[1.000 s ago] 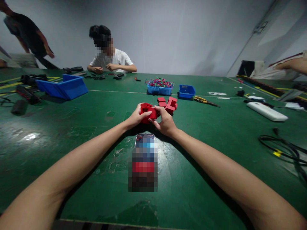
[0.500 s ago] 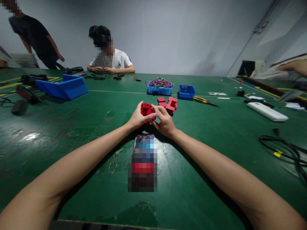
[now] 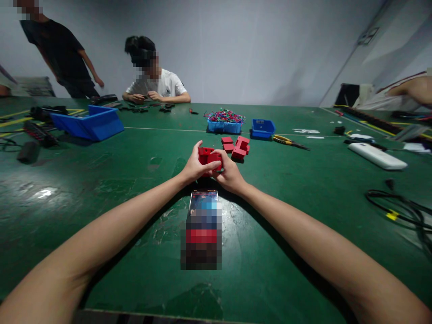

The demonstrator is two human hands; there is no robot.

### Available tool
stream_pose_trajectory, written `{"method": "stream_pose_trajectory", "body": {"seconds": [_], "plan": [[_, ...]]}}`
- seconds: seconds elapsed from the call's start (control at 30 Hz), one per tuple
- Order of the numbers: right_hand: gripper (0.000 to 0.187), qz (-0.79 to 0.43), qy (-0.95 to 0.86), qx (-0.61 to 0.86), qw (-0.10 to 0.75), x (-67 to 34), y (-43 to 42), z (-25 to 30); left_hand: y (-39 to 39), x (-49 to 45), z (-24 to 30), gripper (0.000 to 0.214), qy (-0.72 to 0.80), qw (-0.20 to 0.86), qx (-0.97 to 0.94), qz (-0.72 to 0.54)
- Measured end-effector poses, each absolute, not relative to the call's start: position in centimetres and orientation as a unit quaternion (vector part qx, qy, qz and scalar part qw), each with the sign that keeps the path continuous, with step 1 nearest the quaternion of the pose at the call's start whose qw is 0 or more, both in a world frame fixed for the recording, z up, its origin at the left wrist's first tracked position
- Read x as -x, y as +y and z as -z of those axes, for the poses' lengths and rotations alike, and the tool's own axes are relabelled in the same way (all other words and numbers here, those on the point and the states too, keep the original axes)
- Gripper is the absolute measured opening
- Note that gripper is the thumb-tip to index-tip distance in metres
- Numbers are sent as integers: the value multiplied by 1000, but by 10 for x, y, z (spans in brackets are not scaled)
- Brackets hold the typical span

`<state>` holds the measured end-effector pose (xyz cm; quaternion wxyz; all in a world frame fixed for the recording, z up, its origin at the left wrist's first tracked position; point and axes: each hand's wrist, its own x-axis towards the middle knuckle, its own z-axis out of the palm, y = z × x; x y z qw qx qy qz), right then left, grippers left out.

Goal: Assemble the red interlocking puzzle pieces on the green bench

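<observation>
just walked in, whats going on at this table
The person's left hand and right hand both hold a blocky red item over the green table. More red blocks lie just beyond the hands, and a phone lies on the nearer side. Across the table sits a co-worker in a white shirt.

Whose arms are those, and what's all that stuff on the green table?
They belong to a person, not a robot. A camera worn on that person's head looks forward and down. The left hand and right hand hold a red thing between them; fingers hide some of it. Just beyond lie more red pieces. Nearer the camera, a phone lies on the green table. Farther back are a bin of colourful strands and a yellow-handled tool.
</observation>
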<state>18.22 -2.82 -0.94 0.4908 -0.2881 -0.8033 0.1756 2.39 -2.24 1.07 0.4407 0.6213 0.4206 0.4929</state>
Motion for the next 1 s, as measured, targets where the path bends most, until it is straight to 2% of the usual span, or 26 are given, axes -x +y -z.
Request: {"method": "stream_pose_trajectory", "body": {"seconds": [0.17, 0.33, 0.53, 0.8, 1.0], "plan": [[48, -140, -827, 275, 470, -185, -20, 23, -25, -25, -12, 124, 456, 401, -637, -474], [45, -137, -839, 265, 456, -184, -21, 25, -27, -23, -12, 107, 454, 372, -668, -457], [48, -148, -834, 274, 455, -184, -24, 20, -26, -23, -13, 95, 425, 405, -665, -462], [43, -103, -853, 262, 440, -185, -23, 18, -26, -23, -9, 96, 418, 385, -668, -481], [50, -119, -848, 276, 437, -183, -20, 23, -25, -22, -9, 96, 397, 404, -667, -484]]}}
